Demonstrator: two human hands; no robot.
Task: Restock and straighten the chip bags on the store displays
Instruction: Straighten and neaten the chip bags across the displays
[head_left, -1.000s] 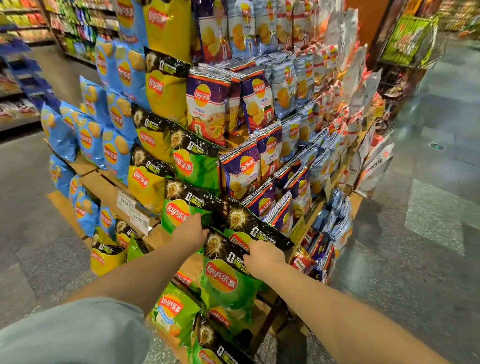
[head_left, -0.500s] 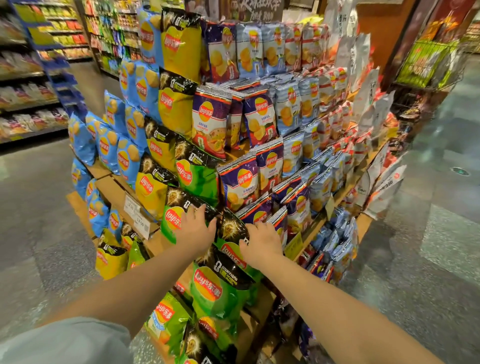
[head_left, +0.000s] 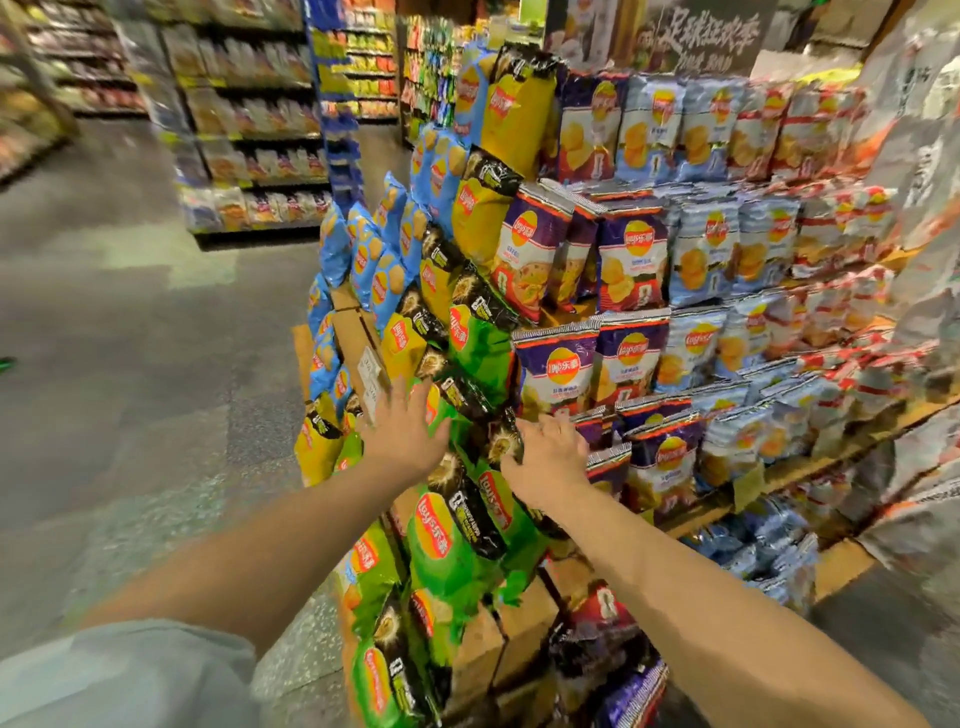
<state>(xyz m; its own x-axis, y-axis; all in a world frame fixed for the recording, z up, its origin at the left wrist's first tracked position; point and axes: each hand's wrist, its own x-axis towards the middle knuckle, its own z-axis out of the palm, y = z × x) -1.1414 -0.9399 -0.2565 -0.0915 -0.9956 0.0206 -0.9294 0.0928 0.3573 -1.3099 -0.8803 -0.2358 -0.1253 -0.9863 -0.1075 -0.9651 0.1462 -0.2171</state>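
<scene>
Store aisle, tiered chip display (head_left: 524, 618). Left hand (head_left: 402, 436) flat, fingers straight, pressing green bags (head_left: 467, 343); right hand (head_left: 545, 457) curled on black-topped bag (head_left: 501, 441). Risk: corner stack overhangs; uneven push likely spills bags.

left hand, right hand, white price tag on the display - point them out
left hand (head_left: 402, 439), head view, back of the hand
right hand (head_left: 545, 457), head view, back of the hand
white price tag (head_left: 371, 382), head view, its face
</scene>
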